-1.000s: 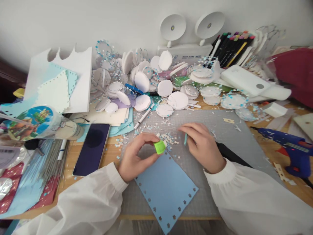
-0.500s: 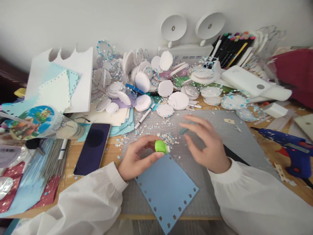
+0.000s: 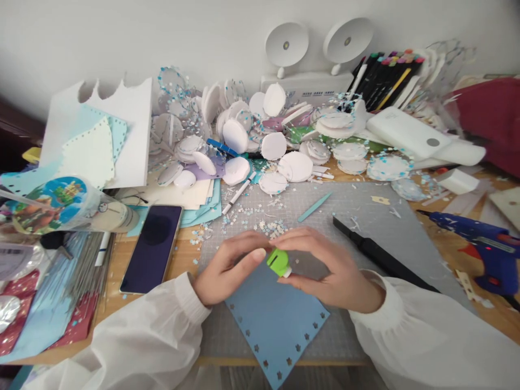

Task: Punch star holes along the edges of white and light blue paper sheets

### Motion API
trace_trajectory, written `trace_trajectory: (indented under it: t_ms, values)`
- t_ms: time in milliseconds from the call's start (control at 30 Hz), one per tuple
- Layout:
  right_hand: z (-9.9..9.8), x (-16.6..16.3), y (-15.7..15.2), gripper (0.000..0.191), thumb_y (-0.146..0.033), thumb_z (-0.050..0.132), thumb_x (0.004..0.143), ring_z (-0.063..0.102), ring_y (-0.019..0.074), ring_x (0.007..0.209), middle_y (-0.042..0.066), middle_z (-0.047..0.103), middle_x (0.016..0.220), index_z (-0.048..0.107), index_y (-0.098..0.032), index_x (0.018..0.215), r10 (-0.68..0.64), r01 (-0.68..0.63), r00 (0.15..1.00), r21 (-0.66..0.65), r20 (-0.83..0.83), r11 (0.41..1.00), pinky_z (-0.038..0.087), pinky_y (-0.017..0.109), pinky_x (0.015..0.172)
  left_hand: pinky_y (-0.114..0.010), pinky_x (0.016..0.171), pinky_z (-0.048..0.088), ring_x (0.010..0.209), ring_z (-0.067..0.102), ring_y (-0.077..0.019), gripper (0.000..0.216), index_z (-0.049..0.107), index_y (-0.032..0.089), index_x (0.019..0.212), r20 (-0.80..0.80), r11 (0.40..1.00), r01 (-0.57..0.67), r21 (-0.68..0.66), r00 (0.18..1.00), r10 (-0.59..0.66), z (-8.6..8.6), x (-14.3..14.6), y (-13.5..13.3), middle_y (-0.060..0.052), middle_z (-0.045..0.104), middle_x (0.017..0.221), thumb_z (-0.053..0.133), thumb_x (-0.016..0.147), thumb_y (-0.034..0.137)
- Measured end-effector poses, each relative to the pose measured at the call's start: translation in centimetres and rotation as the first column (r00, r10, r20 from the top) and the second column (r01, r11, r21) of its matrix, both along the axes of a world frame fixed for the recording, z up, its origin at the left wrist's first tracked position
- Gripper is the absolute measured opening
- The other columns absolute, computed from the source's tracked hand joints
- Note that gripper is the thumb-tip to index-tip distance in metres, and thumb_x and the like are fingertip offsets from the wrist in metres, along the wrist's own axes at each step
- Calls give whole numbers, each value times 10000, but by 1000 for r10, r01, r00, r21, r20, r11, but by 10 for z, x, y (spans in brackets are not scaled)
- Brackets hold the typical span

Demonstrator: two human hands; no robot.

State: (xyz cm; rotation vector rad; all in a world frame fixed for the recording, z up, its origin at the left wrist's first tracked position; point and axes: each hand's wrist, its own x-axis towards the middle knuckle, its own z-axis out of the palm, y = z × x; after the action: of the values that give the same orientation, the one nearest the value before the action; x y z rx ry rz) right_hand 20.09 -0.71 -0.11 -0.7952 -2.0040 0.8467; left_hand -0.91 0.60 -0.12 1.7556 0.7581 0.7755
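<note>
A small green craft punch (image 3: 278, 262) with a white end is between the thumb and fingers of my right hand (image 3: 325, 265). My left hand (image 3: 233, 265) is right beside it, thumb apart from the curved fingers, holding nothing; its fingertips come close to those of my right hand. Under both hands lies a sheet of blue paper (image 3: 276, 319), turned cornerwise, with flower-shaped holes along its two near edges. Its far corner is hidden by my hands. Small punched paper flowers (image 3: 270, 227) are heaped just beyond my fingers on the grey cutting mat (image 3: 345, 336).
Teal tweezers (image 3: 315, 207) and a long black tool (image 3: 377, 254) lie on the mat. At right is a blue glue gun (image 3: 479, 233); at left, a phone (image 3: 152, 249) and a lidded cup (image 3: 73, 203). White discs (image 3: 274, 146) crowd the back.
The green punch has passed from my left hand to my right and turned. My right hand has moved left and down to meet it, uncovering the tweezers and the black tool.
</note>
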Motion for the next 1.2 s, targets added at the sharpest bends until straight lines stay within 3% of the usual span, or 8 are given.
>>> trace_trajectory:
  t_ms: [133, 233, 433, 533, 667, 833, 1000, 1200]
  values:
    - [0, 4, 1, 444, -188, 765, 696, 549, 166, 948, 34, 570, 1011, 566, -253, 1087, -226, 200, 957, -152, -182, 968, 480, 289, 826, -379, 812, 401, 892, 511, -236, 296, 600, 144, 957, -412, 960, -67, 271, 894, 179, 0, 0, 2, -87, 577, 937, 597, 813, 403]
    - [0, 6, 4, 381, -202, 747, 722, 534, 148, 908, 30, 531, 1001, 598, -269, 1066, -326, 256, 899, -253, -292, 933, 483, 267, 790, -370, 789, 377, 853, 478, -223, 220, 575, 164, 815, -539, 952, 20, 306, 828, 156, -3, 2, 2, -51, 561, 861, 669, 754, 353]
    - [2, 11, 7, 314, -267, 671, 806, 593, 144, 806, 35, 582, 966, 574, -282, 1105, -294, 86, 854, -441, -430, 894, 504, 296, 724, -254, 693, 393, 772, 472, -135, 139, 459, 166, 755, -119, 998, 2, -68, 993, -10, 0, -1, -1, -18, 502, 824, 541, 852, 222]
    - [6, 14, 6, 333, -291, 686, 791, 601, 153, 802, 35, 601, 937, 573, -284, 1104, -184, -53, 896, -507, -404, 860, 511, 298, 719, -208, 552, 353, 638, 432, -100, 208, 432, 167, 759, 17, 935, 2, -356, 1000, 5, 4, -5, -1, 6, 464, 738, 546, 864, 306]
    - [10, 14, 4, 322, -269, 712, 761, 580, 153, 899, 36, 586, 975, 614, -273, 1067, -28, -120, 964, -529, -263, 840, 494, 271, 816, -178, 443, 269, 496, 350, -62, 244, 447, 167, 777, 84, 845, -12, -535, 994, 68, 5, -8, 0, 53, 393, 615, 594, 833, 353]
    - [8, 9, 0, 355, -206, 723, 737, 574, 120, 893, 13, 568, 965, 593, -276, 1060, 49, -163, 976, -568, -211, 807, 496, 219, 816, -155, 428, 303, 482, 393, -54, 238, 493, 164, 808, 91, 802, -52, -595, 987, 131, 5, -8, 3, 52, 449, 625, 630, 804, 359]
    - [5, 4, 1, 398, -212, 729, 725, 587, 131, 920, 26, 563, 993, 562, -249, 1084, -10, -88, 986, -576, -164, 813, 498, 240, 842, -177, 466, 381, 517, 452, -79, 294, 594, 112, 832, -42, 787, 18, -617, 998, -55, 2, -6, 3, 18, 514, 628, 614, 805, 404]
    - [10, 9, 7, 271, -248, 728, 726, 586, 152, 844, 28, 566, 892, 592, -223, 959, -97, 45, 991, -439, -96, 897, 512, 272, 769, -178, 421, 317, 478, 400, -73, 328, 604, 93, 731, -170, 858, -6, -513, 981, -95, 2, -5, 2, 28, 463, 556, 567, 824, 406]
